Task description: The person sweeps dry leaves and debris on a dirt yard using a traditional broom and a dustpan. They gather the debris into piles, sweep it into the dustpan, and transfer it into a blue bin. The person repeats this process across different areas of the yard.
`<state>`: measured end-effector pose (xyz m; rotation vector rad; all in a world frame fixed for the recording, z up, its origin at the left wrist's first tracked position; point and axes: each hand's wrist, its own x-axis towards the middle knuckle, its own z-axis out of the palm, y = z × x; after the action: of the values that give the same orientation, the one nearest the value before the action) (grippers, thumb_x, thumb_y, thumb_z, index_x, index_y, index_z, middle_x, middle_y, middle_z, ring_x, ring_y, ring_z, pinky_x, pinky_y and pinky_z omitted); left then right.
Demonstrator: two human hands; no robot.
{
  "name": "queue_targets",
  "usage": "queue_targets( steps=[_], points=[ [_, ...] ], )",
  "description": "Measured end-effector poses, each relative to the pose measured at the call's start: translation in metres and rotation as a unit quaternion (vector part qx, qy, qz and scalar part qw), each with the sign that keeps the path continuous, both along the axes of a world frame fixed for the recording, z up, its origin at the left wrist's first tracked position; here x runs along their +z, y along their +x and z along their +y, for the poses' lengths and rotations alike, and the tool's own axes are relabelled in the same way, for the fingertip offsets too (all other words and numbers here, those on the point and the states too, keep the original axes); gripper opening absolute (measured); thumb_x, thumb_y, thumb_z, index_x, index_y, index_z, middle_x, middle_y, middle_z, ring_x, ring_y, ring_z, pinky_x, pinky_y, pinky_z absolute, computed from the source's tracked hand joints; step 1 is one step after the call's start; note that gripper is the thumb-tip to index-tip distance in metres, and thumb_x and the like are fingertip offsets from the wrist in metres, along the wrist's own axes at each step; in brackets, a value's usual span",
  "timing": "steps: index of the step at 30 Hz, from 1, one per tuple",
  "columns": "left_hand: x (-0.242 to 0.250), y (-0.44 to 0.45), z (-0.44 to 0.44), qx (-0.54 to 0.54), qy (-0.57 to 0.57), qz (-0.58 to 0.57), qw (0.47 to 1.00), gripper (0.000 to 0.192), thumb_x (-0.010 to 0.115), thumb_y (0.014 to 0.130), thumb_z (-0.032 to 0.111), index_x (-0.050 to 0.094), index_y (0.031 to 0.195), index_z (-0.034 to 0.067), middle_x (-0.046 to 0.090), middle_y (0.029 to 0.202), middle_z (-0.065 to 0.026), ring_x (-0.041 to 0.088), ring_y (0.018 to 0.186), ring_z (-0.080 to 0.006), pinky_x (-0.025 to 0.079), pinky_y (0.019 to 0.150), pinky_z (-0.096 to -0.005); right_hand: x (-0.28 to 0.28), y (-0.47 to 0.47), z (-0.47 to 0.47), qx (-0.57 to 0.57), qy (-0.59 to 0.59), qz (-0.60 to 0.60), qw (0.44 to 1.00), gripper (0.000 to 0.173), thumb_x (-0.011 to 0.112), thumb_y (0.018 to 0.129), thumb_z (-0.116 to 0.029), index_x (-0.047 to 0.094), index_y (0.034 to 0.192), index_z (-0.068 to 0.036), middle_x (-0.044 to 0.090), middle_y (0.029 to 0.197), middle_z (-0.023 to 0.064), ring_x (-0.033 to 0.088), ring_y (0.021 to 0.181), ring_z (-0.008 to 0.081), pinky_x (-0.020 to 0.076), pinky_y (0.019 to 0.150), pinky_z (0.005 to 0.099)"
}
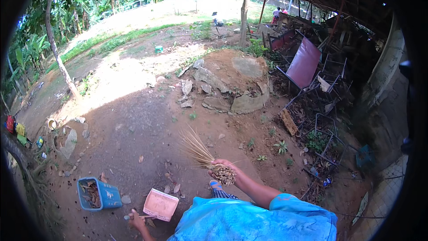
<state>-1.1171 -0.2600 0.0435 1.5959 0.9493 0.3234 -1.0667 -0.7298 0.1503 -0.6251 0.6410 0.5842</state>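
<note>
My right hand (pixel 223 165) is closed around the bound end of a stick broom (pixel 197 147), whose thin bristles fan up and to the left above the dirt. At the lower left, my left hand (pixel 136 220) grips the handle of a pink dustpan (pixel 162 204). The pan looks mostly bare inside; whether it touches the ground I cannot tell. Left of the pan, a blue plastic bin (pixel 112 194) lies tipped or leaning on the dirt, with dry brown leaves (pixel 91 194) inside. A few dry leaves (pixel 177 188) lie just above the dustpan.
A mound of soil and broken concrete (pixel 230 80) rises ahead. To the right lie tangled metal frames and a dark red panel (pixel 303 63) beside a wall. Tree roots (pixel 33 180) and rocks border the left. A person (pixel 217 20) is far ahead, with others near the shed.
</note>
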Motion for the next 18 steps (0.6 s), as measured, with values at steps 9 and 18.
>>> queue_targets(
  steps=[9,18],
  points=[
    [-0.077,0.063,-0.049,-0.061,0.030,0.014,0.998,0.035,0.058,0.086,0.032,0.043,0.068,0.006,0.045,0.053,-0.0052,0.043,0.032,-0.0134,0.032,0.026,-0.0251,-0.098,0.042,-0.070,0.018,0.026,-0.090,0.995,0.024,0.065,0.074,-0.017,0.057,0.091,-0.003,0.064,0.076,0.0119,0.064,0.067,0.0216,0.0545,0.060,0.0330],
    [-0.066,0.071,-0.137,-0.145,0.109,0.142,0.973,0.036,0.060,0.083,0.039,0.059,0.072,0.004,0.058,0.060,-0.0078,0.051,0.047,-0.0146,0.045,0.047,-0.0304,-0.160,0.096,-0.149,0.065,0.108,-0.039,0.991,0.012,0.054,0.081,-0.014,0.061,0.087,-0.006,0.064,0.068,0.0081,0.061,0.057,0.0197,0.0515,0.052,0.0336]
  ],
)
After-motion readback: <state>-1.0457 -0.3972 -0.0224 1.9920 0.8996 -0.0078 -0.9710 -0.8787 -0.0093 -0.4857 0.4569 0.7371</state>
